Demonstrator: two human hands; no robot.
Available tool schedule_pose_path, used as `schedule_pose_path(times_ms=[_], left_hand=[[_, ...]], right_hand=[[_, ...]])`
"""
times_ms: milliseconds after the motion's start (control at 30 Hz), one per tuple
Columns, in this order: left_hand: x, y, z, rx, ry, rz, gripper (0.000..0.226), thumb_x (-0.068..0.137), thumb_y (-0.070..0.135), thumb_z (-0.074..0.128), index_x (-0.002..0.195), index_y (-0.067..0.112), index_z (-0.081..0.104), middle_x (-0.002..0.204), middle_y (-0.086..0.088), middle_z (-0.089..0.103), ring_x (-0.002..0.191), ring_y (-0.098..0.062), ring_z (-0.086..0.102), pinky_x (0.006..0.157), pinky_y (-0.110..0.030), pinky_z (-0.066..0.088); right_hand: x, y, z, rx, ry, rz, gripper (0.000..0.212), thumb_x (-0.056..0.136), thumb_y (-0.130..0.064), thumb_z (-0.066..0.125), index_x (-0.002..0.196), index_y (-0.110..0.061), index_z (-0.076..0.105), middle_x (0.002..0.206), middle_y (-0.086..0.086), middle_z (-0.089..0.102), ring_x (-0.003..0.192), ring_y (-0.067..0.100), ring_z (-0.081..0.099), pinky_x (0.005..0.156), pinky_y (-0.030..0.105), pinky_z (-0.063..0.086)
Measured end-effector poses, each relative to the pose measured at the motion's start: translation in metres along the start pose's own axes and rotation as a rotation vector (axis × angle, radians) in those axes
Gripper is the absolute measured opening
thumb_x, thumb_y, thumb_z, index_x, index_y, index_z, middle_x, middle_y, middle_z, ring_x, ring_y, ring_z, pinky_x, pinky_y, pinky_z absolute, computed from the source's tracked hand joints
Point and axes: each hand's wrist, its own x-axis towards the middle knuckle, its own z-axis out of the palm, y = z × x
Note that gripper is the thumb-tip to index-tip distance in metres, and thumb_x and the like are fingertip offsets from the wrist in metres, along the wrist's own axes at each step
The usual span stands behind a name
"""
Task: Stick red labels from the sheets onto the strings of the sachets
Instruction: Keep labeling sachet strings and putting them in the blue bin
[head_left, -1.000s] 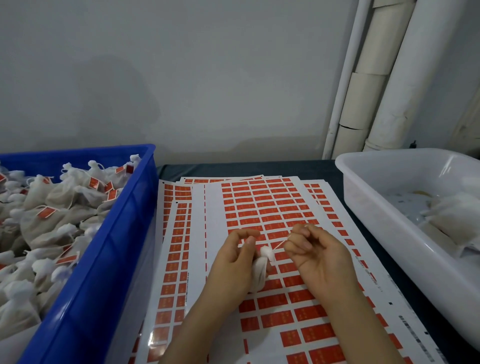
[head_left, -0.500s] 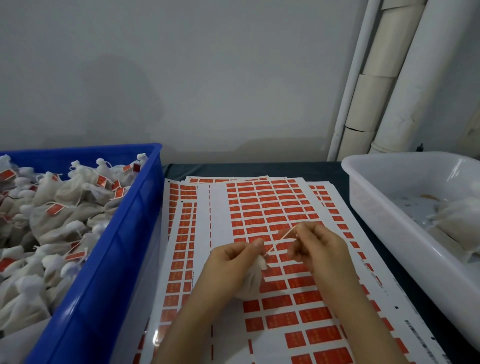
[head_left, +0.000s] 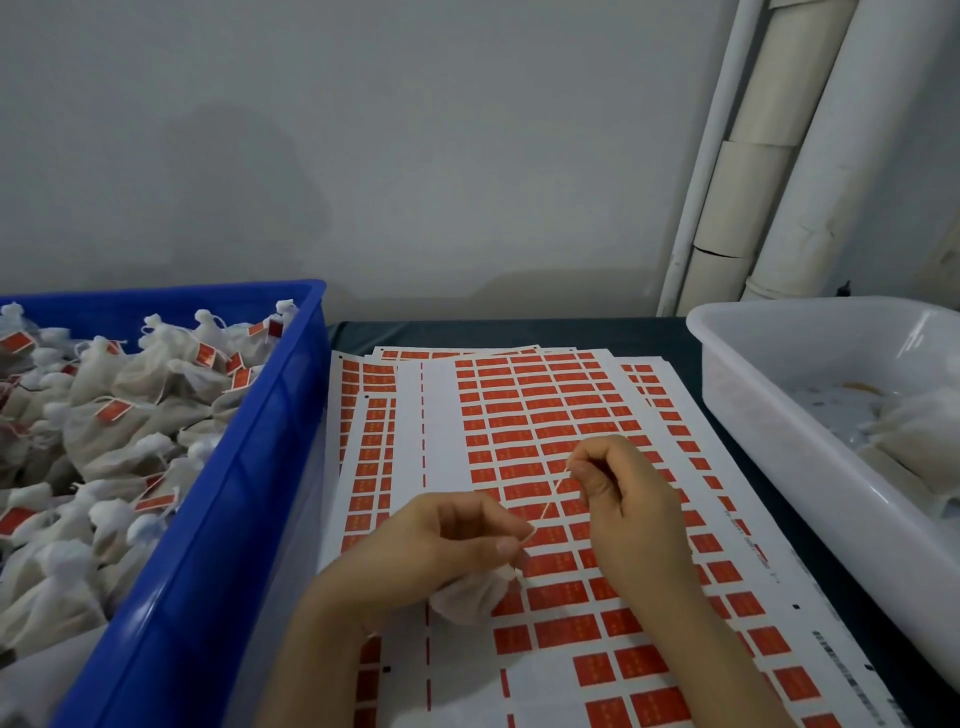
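Two bare hands stretch a thin, pale string (head_left: 553, 496) taut above glossy white sheets of small red rectangular labels (head_left: 545, 405), fanned over a dark table (head_left: 519, 332), as seen from the head camera. The left hand (head_left: 447, 540) pinches the gathered neck of a soft white mesh sachet (head_left: 467, 597), which hangs under its curled fingers just over the sheets. The right hand (head_left: 623, 493) pinches the string's far end between thumb and forefinger. A blue plastic crate (head_left: 249, 467) at left is heaped with crumpled labelled sachets (head_left: 119, 415); a smooth white plastic tub (head_left: 779, 415) stands at right.
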Motion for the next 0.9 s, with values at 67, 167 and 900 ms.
schedule_pose_path(times_ms=[67, 167, 900], left_hand=[[-0.005, 0.000, -0.005, -0.031, -0.127, -0.023, 0.016, 0.085, 0.019, 0.065, 0.082, 0.032, 0.074, 0.100, 0.005, 0.072, 0.098, -0.015, 0.067, 0.080, -0.025, 0.055], [-0.005, -0.001, -0.002, -0.033, -0.206, -0.041, 0.010, 0.080, 0.033, 0.066, 0.085, 0.030, 0.074, 0.097, 0.002, 0.073, 0.088, -0.017, 0.070, 0.073, -0.025, 0.056], [0.022, -0.005, 0.014, -0.309, 0.409, 0.101, 0.018, 0.084, 0.031, 0.064, 0.093, 0.017, 0.069, 0.088, -0.004, 0.075, 0.075, -0.027, 0.073, 0.069, -0.038, 0.059]], right_hand=[[-0.001, -0.002, 0.000, 0.031, -0.002, -0.044, 0.006, 0.080, -0.039, 0.042, 0.077, -0.045, 0.044, 0.082, -0.031, 0.050, 0.085, -0.013, 0.053, 0.069, -0.004, 0.038], [-0.003, -0.004, 0.002, 0.060, -0.050, -0.112, 0.009, 0.080, -0.037, 0.044, 0.079, -0.045, 0.047, 0.082, -0.030, 0.051, 0.093, -0.015, 0.050, 0.075, -0.004, 0.036], [-0.001, -0.006, 0.006, -0.117, -0.132, 0.088, 0.017, 0.090, -0.027, 0.055, 0.105, -0.033, 0.056, 0.105, -0.016, 0.057, 0.080, -0.006, 0.050, 0.062, -0.004, 0.035]])
